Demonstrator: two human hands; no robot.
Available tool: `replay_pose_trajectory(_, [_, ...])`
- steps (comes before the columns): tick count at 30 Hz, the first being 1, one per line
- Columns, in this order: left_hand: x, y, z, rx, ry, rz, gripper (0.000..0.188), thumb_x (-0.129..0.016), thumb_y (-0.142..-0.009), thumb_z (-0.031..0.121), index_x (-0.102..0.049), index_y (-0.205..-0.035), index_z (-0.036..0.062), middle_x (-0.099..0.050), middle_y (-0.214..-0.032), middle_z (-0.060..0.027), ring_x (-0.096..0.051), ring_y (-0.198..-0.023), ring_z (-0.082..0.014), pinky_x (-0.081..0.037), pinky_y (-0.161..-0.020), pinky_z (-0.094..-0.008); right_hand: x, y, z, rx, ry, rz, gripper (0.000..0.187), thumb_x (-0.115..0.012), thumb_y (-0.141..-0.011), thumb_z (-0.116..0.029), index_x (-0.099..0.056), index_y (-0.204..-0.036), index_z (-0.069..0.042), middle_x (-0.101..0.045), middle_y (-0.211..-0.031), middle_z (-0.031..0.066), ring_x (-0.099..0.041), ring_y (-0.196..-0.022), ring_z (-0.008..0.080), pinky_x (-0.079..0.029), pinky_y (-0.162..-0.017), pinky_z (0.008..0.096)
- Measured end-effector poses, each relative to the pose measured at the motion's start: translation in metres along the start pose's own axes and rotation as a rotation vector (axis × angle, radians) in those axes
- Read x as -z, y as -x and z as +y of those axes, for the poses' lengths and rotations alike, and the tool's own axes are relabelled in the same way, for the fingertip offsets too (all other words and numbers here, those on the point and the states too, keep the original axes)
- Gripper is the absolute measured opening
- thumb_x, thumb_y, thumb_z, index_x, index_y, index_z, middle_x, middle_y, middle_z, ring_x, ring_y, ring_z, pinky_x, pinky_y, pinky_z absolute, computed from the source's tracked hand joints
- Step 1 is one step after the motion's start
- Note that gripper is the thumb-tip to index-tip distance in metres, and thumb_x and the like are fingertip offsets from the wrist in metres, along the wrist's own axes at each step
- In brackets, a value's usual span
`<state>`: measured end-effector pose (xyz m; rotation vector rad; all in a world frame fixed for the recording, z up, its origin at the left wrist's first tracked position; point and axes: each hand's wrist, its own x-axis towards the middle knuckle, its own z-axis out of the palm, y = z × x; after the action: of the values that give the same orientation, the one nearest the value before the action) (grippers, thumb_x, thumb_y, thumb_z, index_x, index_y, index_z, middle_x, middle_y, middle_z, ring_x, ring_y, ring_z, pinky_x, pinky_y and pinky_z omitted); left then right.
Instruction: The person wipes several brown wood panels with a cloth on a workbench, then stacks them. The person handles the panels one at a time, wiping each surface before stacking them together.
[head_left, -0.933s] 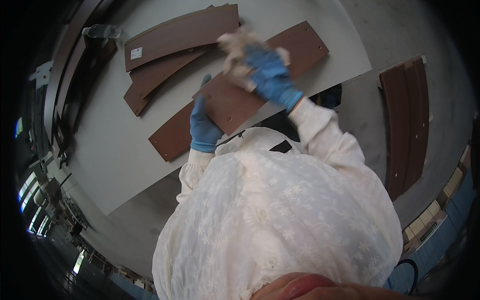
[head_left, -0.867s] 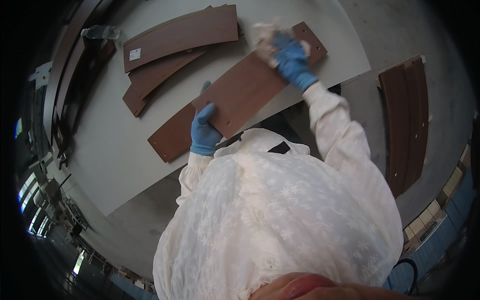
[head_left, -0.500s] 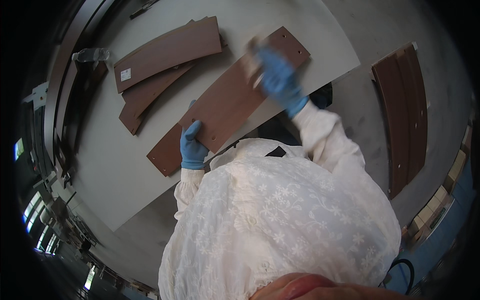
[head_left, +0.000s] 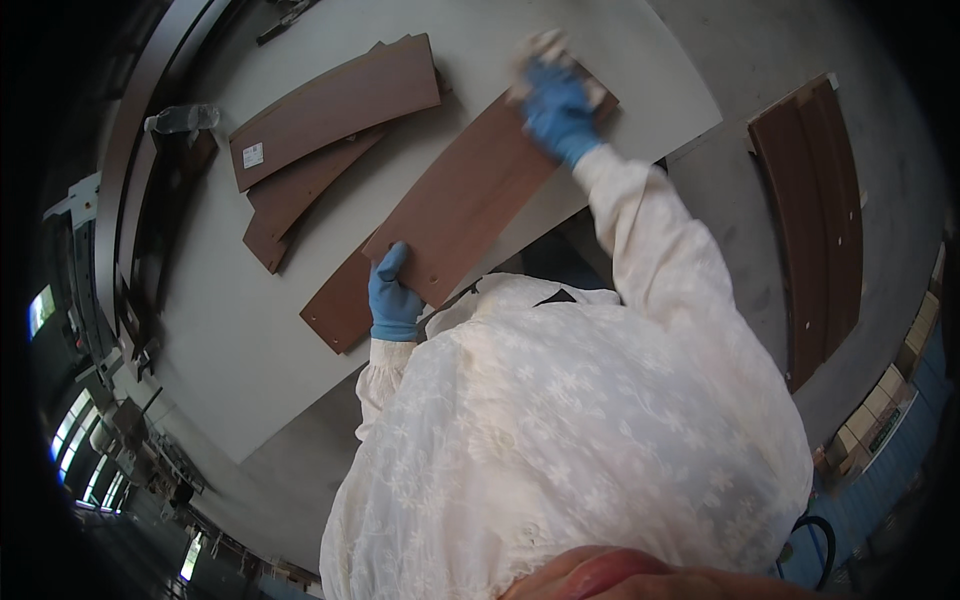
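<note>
A curved reddish-brown wooden panel (head_left: 465,195) lies slantwise in front of me, its near end over another brown panel (head_left: 338,308). My left hand (head_left: 394,295), in a blue glove, grips the near-left end, thumb on top and fingers hidden below. At the far-right end, my right hand (head_left: 560,112), also blue-gloved, presses a crumpled pale cloth (head_left: 548,47) onto the panel. The cloth is blurred and hides that corner. A hole shows near the panel's near end.
Several stacked brown panels (head_left: 340,110) lie at the far left of the grey table (head_left: 640,60). Beyond them are a clear plastic bottle (head_left: 185,118) and long dark curved strips (head_left: 125,190). More brown panels (head_left: 815,220) lie off to the right.
My right hand has slid the cloth up along the panel to its far end. The left hand keeps its grip at the near end, with almost no shift.
</note>
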<state>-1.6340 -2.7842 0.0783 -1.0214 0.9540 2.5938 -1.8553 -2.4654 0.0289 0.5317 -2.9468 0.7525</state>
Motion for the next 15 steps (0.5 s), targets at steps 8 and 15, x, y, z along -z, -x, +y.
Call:
replay_pose_trajectory(8, [0.000,0.004,-0.003,0.133,0.126,0.029,0.042,-0.066,-0.099,0.019,-0.058,-0.139,0.0058,-0.066,-0.132,-0.0105,-0.063,-0.122,-0.0284,-0.052,-0.107,-0.0475,0.000,0.101,-0.061,0.188,-0.106,-0.008,0.058,-0.062,-0.095,-0.033,-0.054,-0.147,-0.008,-0.049,-0.155,0.0171,-0.045,-0.144,0.0358,-0.030,-0.123,0.0473])
replay_pose_trajectory(15, [-0.014,0.007,0.018,0.062,-0.065,-0.027,0.038,-0.066,-0.097,0.015,-0.062,-0.133,0.0053,-0.067,-0.129,-0.0092,-0.065,-0.119,-0.0278,-0.053,-0.106,-0.0478,-0.009,0.018,0.148,-0.259,-0.268,0.336,0.040,-0.059,-0.097,-0.008,-0.064,-0.136,-0.005,-0.066,-0.137,0.0168,-0.068,-0.115,0.0300,-0.053,-0.100,0.0361])
